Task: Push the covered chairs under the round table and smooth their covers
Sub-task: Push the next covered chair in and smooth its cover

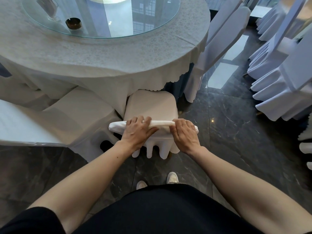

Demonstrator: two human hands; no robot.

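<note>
A chair in a white cover [152, 105] stands right in front of me, its seat front tucked just under the hanging cloth of the round table [104, 58]. My left hand [138, 130] grips the top of the chair's backrest, fingers curled over the covered edge. My right hand [184, 132] holds the same top edge a little to the right. The cover hangs in folds below my hands.
Another covered chair [70, 115] stands close on the left, and one more [219, 41] at the table's right side. A glass turntable [101, 17] with an ashtray [73, 23] lies on the table. More draped chairs [283, 78] line the right. The floor is dark marble.
</note>
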